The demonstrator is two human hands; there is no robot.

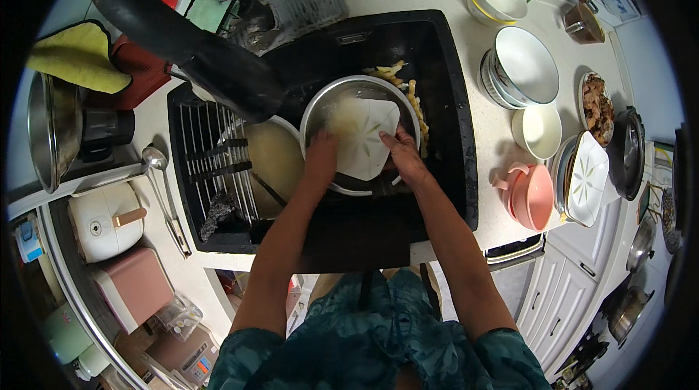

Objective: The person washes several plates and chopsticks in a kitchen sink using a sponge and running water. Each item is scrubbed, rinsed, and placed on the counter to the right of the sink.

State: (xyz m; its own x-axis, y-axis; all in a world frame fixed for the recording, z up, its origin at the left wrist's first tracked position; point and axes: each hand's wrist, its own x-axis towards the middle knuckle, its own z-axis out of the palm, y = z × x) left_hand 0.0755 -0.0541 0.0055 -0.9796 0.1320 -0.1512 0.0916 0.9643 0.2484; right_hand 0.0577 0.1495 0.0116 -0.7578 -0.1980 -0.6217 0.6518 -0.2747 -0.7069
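My right hand (405, 154) grips the right edge of a white squarish plate (370, 163) with a green leaf pattern, thumb on its upper face. The plate is tilted over a round stainless steel basin (322, 92) in the black sink (322, 43). My left hand (323, 152) is on the plate's left side, pressing a motion-blurred beige scrubber or cloth (347, 116) to its face. Exactly how the left fingers close around it is hidden. Left of the basin, a large vessel of cloudy tan water (276, 144) lies partly under a metal drying rack (218, 161).
A thick black faucet (218, 62) reaches over the sink's left side. Food scraps (418, 106) lie right of the basin. Along the right counter stand stacked bowls (525, 65), pink handled bowls (532, 196), stacked plates (587, 180) and a meat dish (596, 106). Ladles (164, 188) rest left.
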